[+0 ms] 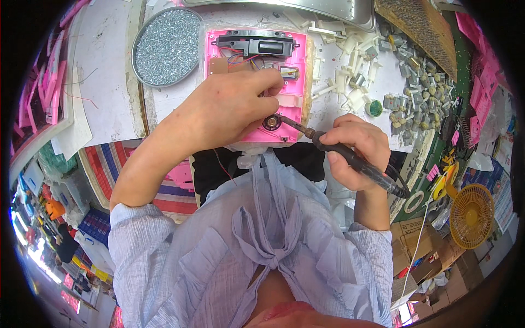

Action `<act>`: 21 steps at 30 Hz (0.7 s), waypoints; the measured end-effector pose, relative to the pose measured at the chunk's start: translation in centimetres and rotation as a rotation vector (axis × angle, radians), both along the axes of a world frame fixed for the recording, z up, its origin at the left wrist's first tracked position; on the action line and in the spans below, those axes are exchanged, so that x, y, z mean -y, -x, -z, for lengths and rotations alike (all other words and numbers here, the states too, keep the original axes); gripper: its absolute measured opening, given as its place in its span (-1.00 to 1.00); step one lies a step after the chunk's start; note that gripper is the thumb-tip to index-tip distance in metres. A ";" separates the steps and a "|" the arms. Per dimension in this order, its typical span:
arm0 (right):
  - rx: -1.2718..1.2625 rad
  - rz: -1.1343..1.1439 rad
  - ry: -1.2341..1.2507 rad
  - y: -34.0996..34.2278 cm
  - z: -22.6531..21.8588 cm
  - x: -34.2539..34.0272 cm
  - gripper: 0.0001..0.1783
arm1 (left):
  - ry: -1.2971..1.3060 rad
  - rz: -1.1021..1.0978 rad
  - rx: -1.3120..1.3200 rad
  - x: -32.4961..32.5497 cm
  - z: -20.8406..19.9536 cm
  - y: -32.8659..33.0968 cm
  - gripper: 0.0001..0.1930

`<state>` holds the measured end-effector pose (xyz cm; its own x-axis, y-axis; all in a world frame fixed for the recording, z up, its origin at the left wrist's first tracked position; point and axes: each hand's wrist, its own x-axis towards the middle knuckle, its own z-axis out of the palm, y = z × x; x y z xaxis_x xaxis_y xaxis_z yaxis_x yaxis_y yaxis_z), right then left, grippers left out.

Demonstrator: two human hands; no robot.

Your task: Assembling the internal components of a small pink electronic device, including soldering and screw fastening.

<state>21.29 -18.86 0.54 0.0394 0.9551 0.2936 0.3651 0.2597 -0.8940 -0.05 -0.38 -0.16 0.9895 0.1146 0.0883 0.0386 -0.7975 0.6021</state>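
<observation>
A pink plastic casing (296, 113) lies in front of me with its inside facing up. Across its far end sits a black module (262, 46), with thin red and blue wires beside it. My left hand (227, 106) reaches over the casing's left side, thumb and fingers pinched; what they hold, if anything, is hidden. My right hand (358, 147) grips a soldering iron (365, 167) by its dark handle. The iron's tip points left, at the edge of a small round speaker (272, 122) in the casing's near end. Whether the tip touches it, I cannot tell.
At the far left stands a round metal tray (134, 54) of small screws. White plastic parts (355, 57) and several small metal motors (407, 90) lie scattered to the right, around a green round piece (374, 108). A metal tray (284, 4) borders the far side. A yellow fan (472, 216) stands lower right.
</observation>
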 end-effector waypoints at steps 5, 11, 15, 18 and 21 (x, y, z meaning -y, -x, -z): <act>-0.009 0.003 0.073 -0.1 -0.4 0.1 -0.70 | -0.010 0.006 -0.017 0.0 0.0 0.0 -0.78; -0.096 0.073 0.086 -0.6 -0.9 1.4 -0.71 | -0.010 0.003 -0.002 -0.1 0.0 0.4 -0.78; -0.286 0.275 0.052 -2.8 -0.7 5.2 -0.66 | 0.002 0.007 0.006 -0.3 -0.2 0.3 -0.80; -0.443 0.660 0.034 -6.0 -0.9 10.3 -0.63 | 0.011 0.029 -0.011 -0.5 -0.8 -0.3 -0.85; -0.532 0.961 -0.106 -11.2 -2.2 15.9 -0.67 | -0.021 -0.007 0.068 0.2 -0.1 -0.5 -0.86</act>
